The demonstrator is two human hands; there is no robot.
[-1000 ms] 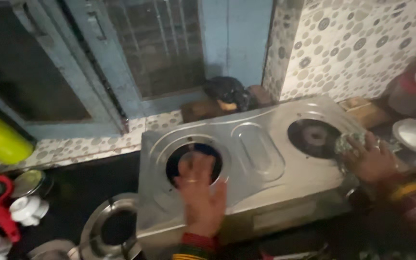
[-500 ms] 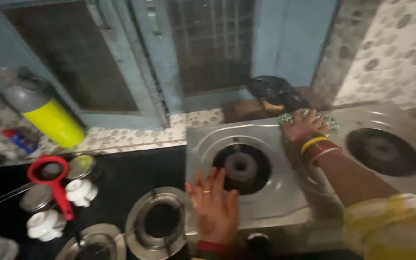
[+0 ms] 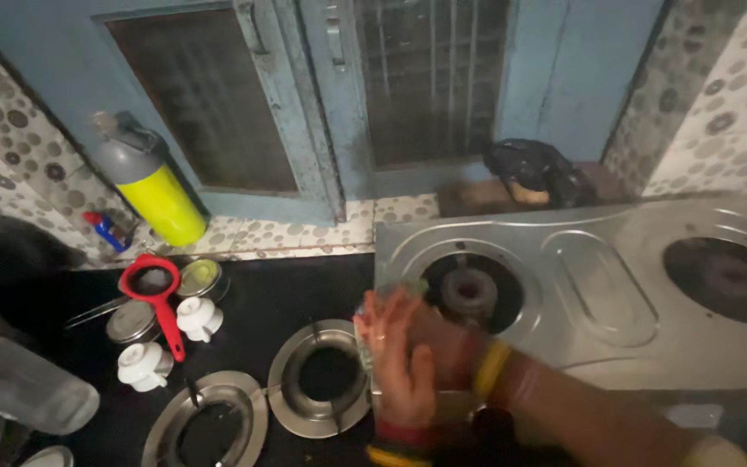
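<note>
steel stove (image 3: 598, 285), two burner wells, shiny

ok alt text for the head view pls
Both hands meet at the near left edge of a steel two-burner stove, the left hand over the right hand, which seems to press a scrubber. Two burner rings lie on the dark counter beside them.

On the dark surface (image 3: 244, 307) lie two round steel burner rings (image 3: 322, 377), a red strainer (image 3: 159, 294) and white knobs (image 3: 198, 317). A yellow bottle (image 3: 153, 190) leans against the dotted wall; a clear bottle (image 3: 23, 389) lies at left.
</note>
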